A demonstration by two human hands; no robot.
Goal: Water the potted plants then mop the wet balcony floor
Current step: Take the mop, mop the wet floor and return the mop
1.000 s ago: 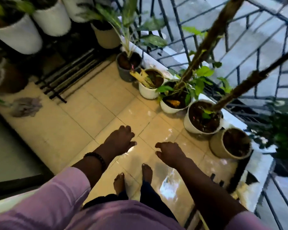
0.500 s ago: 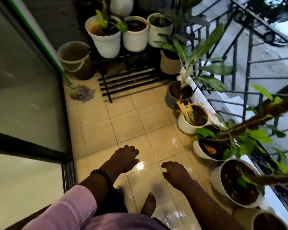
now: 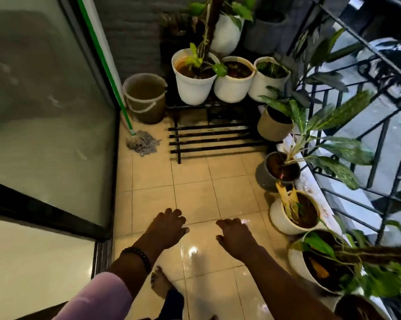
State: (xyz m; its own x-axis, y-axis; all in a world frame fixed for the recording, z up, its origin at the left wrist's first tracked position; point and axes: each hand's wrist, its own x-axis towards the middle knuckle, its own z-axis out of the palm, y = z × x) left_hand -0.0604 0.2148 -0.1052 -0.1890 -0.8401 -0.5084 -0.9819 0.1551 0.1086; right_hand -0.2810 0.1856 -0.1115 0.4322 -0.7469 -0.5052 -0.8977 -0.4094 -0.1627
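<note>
Both hands, left hand (image 3: 168, 228) and right hand (image 3: 236, 236), are hanging loose-fingered and empty; green-handled grey string mop (image 3: 143, 142) is leaning by the glass door, probably soggy-heavy, so grip mid-shaft.

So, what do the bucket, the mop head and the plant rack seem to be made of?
The bucket looks like matte beige plastic: smooth moulded wall, thin pale bail handle. The mop head seems to be grey cotton or synthetic yarn, lying in loose strands. The plant rack appears to be black painted metal, judging by its thin straight bars, though coated wood cannot be excluded.
</note>
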